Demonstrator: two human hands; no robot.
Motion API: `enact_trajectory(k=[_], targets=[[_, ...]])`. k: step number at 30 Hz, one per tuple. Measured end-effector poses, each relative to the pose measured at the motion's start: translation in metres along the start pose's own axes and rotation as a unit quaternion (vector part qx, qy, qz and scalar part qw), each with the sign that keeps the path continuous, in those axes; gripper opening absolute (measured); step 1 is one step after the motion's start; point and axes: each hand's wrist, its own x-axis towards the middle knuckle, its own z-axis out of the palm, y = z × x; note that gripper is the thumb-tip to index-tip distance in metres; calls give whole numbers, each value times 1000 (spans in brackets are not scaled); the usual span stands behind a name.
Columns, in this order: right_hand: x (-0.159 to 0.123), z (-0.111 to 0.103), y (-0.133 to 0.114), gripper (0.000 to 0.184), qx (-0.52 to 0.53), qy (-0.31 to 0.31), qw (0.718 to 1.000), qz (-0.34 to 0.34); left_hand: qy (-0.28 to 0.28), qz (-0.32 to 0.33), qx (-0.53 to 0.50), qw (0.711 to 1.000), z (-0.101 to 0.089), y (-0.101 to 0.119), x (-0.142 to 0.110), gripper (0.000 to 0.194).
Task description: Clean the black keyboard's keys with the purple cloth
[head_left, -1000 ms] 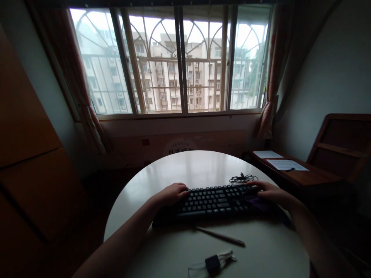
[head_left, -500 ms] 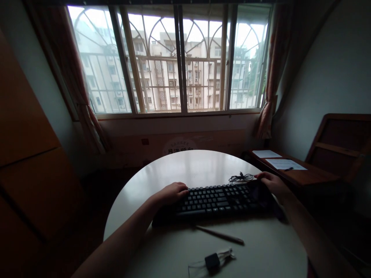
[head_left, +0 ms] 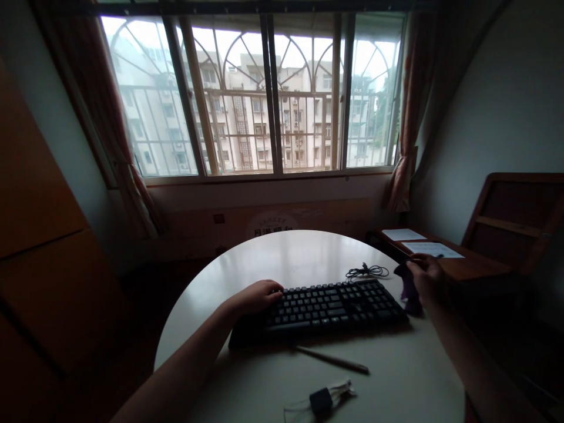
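A black keyboard (head_left: 337,302) lies on the round white table (head_left: 211,376). My left hand (head_left: 258,296) rests over its left end, fingers curled onto the upper left corner to hold it. Off the right end of the keyboard, my right hand (head_left: 427,281) grips a dark purple cloth (head_left: 409,294), which hangs down from the fingers. Behind the keyboard sits the coiled black cable (head_left: 368,271) with its plug.
In front of the keyboard lie a thin pen-like stick (head_left: 332,359) and a small black block (head_left: 321,402) with pale cords. To the right, a wooden bench (head_left: 480,267) bears papers (head_left: 432,249). A barred window (head_left: 273,100) stands beyond the table.
My right hand has moved right with the cloth, from over the keyboard's right end to beside it, baring the keys there. My left hand stays on the left end.
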Motion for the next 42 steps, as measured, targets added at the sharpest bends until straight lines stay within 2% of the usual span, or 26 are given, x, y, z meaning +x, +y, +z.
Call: enact_trajectory(k=[2, 3, 5, 8, 10, 15, 19, 24, 29, 33, 36, 40, 42], targets=[[-4, 1, -5, 29, -10, -7, 1000, -5, -5, -11, -6, 1000, -3, -1, -2, 38], [-5, 1, -7, 28, -18, -32, 999, -1, -9, -15, -8, 1000, -4, -1, -3, 39], [-9, 1, -10, 29, -38, -140, 989, 13, -14, -20, -11, 1000, -8, -2, -5, 39], [-14, 2, -13, 33, -73, -337, 939, 7, -17, -35, -3, 999, -14, -6, -8, 42], [-16, 1, -15, 36, -95, -391, 916, -9, -21, -50, 2, 999, -18, -8, -10, 43], [-17, -3, -19, 41, -88, -401, 912, 10, -35, -72, -1, 997, -27, -14, -15, 43], [-18, -6, -23, 30, -74, -404, 912, -6, -58, -97, -9, 994, -33, -19, -19, 48], [-16, -7, -23, 20, -118, -437, 891, -25, -80, -107, -15, 991, -39, -25, -25, 51], [-16, -5, -21, 20, -119, -405, 906, -33, -89, -106, -29, 990, -42, -30, -28, 58], [-18, -4, -20, 21, -75, -431, 899, -35, -85, -106, -38, 990, -42, -32, -28, 61], [-20, -2, -19, 20, -81, -455, 886, -46, -87, -112, -40, 989, -41, -33, -28, 60], [-20, 0, -17, 19, -109, -445, 887, -63, -84, -103, -28, 991, -39, -37, -27, 54], [-19, 0, -16, 20, -113, -440, 888, -69, -53, -81, -19, 995, -39, -36, -25, 48]])
